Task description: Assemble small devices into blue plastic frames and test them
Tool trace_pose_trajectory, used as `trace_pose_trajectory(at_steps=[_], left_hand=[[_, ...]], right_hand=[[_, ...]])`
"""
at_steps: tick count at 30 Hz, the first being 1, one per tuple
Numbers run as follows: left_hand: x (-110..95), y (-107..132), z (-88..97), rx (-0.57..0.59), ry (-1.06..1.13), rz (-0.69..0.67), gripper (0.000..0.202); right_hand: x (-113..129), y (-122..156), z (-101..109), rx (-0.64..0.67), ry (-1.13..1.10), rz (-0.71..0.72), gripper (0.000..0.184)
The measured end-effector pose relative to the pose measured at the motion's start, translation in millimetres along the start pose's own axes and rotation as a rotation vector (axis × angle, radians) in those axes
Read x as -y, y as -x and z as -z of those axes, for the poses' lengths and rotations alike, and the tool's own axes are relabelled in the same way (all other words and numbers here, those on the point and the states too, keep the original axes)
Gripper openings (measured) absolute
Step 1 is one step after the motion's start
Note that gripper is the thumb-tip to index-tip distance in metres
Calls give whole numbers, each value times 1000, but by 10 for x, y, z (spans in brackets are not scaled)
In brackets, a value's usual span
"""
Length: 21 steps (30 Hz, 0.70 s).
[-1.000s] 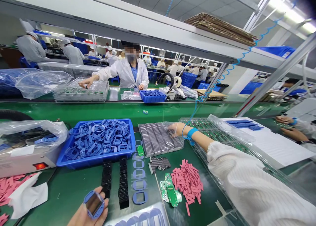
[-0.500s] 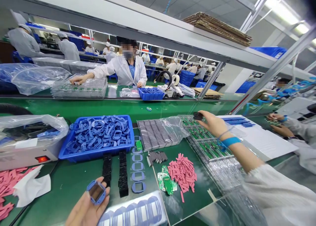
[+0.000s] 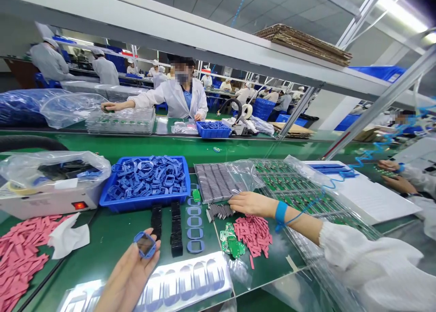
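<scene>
My left hand (image 3: 129, 275) pinched a blue-framed square part (image 3: 146, 245) between thumb and fingers, held up over the green workbench (image 3: 116, 244). My right hand (image 3: 254, 204) lay flat, fingers (image 3: 238, 202) together, tips at a small pile of dark metal strips (image 3: 218, 211) — gripping any or not, I couldn't tell — just above some pink strips (image 3: 252, 235).

The bench (image 3: 112, 239) is shiny green. On the left is a big pink heap (image 3: 20, 262). A bright blue tray (image 3: 143, 206) is full of blue frames (image 3: 146, 178). On the right, green boards (image 3: 232, 245) lie by pink strips (image 3: 252, 235). A white sleeve (image 3: 368, 262) has thin lines.
</scene>
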State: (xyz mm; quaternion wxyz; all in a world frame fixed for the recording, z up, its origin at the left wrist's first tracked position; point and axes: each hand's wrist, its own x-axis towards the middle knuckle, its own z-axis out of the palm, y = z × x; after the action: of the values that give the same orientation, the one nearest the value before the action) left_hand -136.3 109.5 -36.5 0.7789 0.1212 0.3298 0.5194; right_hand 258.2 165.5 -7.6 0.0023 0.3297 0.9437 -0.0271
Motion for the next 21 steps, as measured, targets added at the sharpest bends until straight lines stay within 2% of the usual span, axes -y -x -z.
trace_pose_trajectory(at_steps=[4,9,14,17,21], left_hand=[[6,17,-12,-7,-11,-13,24],[-18,81,-91,16,-27,-20,26],[-20,86,-78,20,-42,-21,27],[-11,85,-58,32,-48,-20,27],[-2,98,-42,62,-53,-27,26]], right_hand=[[18,80,-62,-38,-29,-62,29],[101,218,-215,-189,-19,-322,32],[288,149,-99,-342,14,-494,35],[517,-99,29,-340,9,-468,35],[762,-532,48,-189,-11,-298,47]])
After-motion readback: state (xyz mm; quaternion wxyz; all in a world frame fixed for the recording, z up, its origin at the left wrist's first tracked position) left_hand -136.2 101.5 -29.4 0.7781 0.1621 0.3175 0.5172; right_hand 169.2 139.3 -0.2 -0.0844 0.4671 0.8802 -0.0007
